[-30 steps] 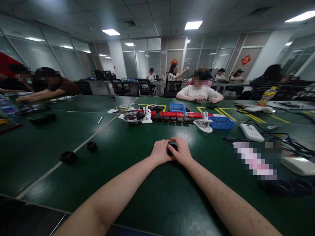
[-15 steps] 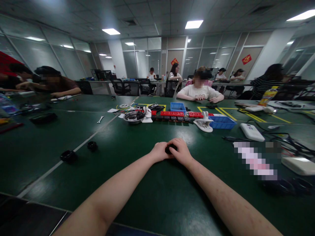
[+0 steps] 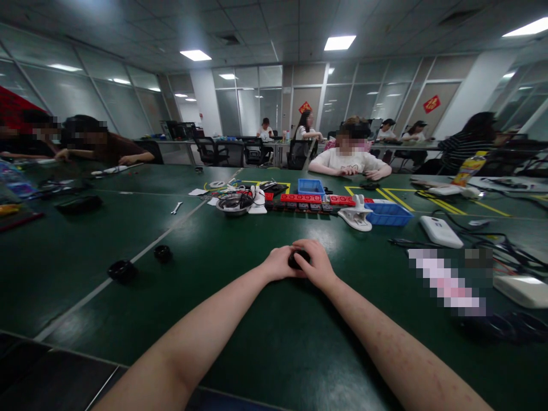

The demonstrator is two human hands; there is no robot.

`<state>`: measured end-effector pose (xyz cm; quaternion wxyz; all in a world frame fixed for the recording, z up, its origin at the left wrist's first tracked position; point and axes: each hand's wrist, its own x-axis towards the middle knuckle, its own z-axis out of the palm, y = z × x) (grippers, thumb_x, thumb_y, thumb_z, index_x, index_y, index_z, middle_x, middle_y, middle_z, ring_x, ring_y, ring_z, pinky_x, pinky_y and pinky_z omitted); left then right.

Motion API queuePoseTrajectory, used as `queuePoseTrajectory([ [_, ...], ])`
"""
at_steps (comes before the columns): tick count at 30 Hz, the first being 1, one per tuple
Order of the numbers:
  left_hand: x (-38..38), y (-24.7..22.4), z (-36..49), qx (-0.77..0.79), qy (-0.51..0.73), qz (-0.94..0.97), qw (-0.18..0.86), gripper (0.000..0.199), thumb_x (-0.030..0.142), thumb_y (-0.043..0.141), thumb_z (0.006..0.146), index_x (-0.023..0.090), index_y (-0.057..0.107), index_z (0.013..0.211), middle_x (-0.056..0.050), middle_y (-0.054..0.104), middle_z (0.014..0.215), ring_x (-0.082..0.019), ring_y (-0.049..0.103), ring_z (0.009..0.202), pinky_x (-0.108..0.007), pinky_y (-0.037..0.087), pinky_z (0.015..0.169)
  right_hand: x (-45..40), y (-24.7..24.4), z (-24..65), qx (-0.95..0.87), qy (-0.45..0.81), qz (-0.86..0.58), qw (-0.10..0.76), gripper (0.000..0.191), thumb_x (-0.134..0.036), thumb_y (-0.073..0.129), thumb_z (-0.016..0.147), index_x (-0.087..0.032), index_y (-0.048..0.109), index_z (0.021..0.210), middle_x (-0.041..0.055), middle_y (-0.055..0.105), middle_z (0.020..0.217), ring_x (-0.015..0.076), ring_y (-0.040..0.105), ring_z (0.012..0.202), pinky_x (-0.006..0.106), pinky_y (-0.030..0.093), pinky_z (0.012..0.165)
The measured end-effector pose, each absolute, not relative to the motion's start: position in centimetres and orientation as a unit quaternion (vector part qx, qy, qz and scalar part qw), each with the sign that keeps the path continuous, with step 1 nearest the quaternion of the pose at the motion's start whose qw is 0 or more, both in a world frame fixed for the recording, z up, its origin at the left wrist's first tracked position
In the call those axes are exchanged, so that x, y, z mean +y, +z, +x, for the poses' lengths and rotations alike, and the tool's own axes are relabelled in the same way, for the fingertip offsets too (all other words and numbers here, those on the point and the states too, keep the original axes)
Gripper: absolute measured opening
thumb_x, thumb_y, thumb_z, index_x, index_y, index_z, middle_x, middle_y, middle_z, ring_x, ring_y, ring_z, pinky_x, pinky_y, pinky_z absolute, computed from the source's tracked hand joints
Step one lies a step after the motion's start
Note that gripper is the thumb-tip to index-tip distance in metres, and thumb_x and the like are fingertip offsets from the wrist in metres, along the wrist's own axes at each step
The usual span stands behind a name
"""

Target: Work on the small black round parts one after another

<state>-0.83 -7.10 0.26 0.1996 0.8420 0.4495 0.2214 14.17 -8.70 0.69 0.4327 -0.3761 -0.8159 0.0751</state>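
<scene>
A small dark round object (image 3: 298, 260) is between my two hands, low over the middle of the green table (image 3: 240, 319). My left hand (image 3: 279, 264) wraps its left side, and my right hand (image 3: 314, 261) curls over its top and right side. The hands touch each other around it, and much of the object is covered by fingers. To the left on the table are two black ring-like parts, a larger one (image 3: 122, 270) and a smaller one (image 3: 162, 253).
Beyond my hands lie a red strip of blocks (image 3: 301, 198), a bowl of cables (image 3: 234, 204), a white clip stand (image 3: 356, 218) and a blue bin (image 3: 390, 214). A wrench (image 3: 176, 208) is left, a white box (image 3: 440, 231) right. A person (image 3: 351, 160) sits opposite.
The view has shifted slightly. My hands keep nearly the same hold on the dark object. At the far left, a person's head and arms have moved.
</scene>
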Motion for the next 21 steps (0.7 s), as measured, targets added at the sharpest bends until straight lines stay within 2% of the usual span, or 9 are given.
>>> queuePoseTrajectory([
  [3, -7.8, 0.3, -0.4, 0.484, 0.228, 0.836, 0.119, 0.068, 0.054, 0.069, 0.054, 0.018, 0.051, 0.109, -0.007, 0.057, 0.105, -0.027, 0.053, 0.099, -0.038, 0.039, 0.088, -8.7, 0.6, 14.2, -0.797, 0.056, -0.417, 0.433, 0.024, -0.035, 0.049, 0.080, -0.017, 0.055, 0.094, 0.0087, 0.059, 0.093, 0.0238, 0.051, 0.089, 0.039, 0.039, 0.081],
  [9, -8.9, 0.7, 0.6, 0.522, 0.187, 0.832, -0.004, 0.049, 0.053, 0.061, 0.063, 0.017, 0.052, 0.095, -0.009, 0.056, 0.095, -0.028, 0.051, 0.093, -0.041, 0.032, 0.089, -8.4, 0.2, 14.1, -0.796, 0.029, -0.453, 0.401, 0.024, -0.041, 0.052, 0.077, -0.018, 0.052, 0.084, 0.0059, 0.055, 0.082, 0.0215, 0.049, 0.078, 0.035, 0.040, 0.071],
  [16, -8.3, 0.0, 0.7, 0.537, 0.169, 0.825, 0.041, 0.042, 0.051, 0.059, 0.065, 0.016, 0.056, 0.088, -0.009, 0.059, 0.086, -0.028, 0.053, 0.086, -0.040, 0.038, 0.079, -8.4, 0.4, 13.8, -0.797, 0.045, -0.458, 0.392, 0.012, -0.031, 0.055, 0.076, -0.019, 0.053, 0.077, 0.0044, 0.054, 0.079, 0.0209, 0.048, 0.078, 0.034, 0.038, 0.072],
  [21, -7.1, -0.3, 0.0, 0.503, 0.166, 0.845, 0.073, 0.046, 0.051, 0.063, 0.063, 0.018, 0.057, 0.094, -0.006, 0.058, 0.089, -0.025, 0.054, 0.086, -0.035, 0.041, 0.078, -8.4, 0.6, 14.1, -0.809, 0.076, -0.426, 0.398, 0.007, -0.022, 0.053, 0.074, -0.019, 0.057, 0.078, 0.0040, 0.057, 0.081, 0.0214, 0.049, 0.082, 0.036, 0.038, 0.076],
])
